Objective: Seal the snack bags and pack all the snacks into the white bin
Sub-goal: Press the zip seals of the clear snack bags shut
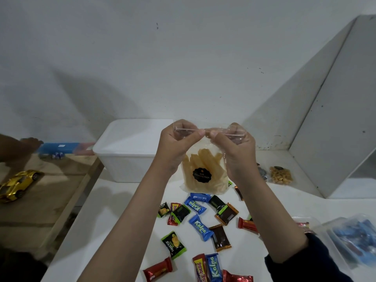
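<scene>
Two bare forearms and hands, seen from a head-worn camera.
The left hand (179, 139) and its forearm are bare along all their visible length, with no sleeve, ring, watch or band showing. The right hand (232, 143) and forearm are likewise bare as far as the elbow region, where a dark navy sleeve (301, 259) is pushed up and bunched into soft folds, its cuff edge crossing the arm.

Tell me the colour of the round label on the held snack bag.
Black with gold lettering, on the label; head view.
</scene>
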`<state>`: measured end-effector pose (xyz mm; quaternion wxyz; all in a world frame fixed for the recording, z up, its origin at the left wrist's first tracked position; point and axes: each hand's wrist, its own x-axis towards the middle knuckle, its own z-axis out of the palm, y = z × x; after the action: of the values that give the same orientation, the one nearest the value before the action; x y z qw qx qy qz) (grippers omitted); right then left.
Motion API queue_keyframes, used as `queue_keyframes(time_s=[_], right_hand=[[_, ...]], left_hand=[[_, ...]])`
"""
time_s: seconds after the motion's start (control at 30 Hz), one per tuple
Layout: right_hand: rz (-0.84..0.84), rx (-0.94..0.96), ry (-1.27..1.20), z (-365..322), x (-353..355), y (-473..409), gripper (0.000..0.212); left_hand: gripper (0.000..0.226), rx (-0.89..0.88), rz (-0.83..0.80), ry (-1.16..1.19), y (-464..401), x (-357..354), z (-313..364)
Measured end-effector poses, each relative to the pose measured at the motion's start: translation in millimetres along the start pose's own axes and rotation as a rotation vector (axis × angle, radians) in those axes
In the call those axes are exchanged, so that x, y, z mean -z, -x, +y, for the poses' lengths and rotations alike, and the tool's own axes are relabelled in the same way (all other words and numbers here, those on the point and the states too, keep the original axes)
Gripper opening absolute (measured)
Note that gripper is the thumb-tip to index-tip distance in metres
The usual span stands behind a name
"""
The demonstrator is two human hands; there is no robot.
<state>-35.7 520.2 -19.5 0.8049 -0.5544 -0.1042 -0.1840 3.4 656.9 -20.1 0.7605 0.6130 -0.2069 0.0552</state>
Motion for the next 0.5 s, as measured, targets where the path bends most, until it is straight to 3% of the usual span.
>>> queue_keyframes(time_s=[0.23,0.5], right_hand=[[-0.078,-0.03,-0.029,2.8,3.5,-3.1,0.034],[-0.057,0.0,0.063,10.2,8.6,-5.0,0.031]], left_hand=[[0.011,0.03,-0.044,-0.043,-0.5,4.5,2.5],[0.009,-0.023,-0.027,-0.128,-0.3,9.2,-2.5]])
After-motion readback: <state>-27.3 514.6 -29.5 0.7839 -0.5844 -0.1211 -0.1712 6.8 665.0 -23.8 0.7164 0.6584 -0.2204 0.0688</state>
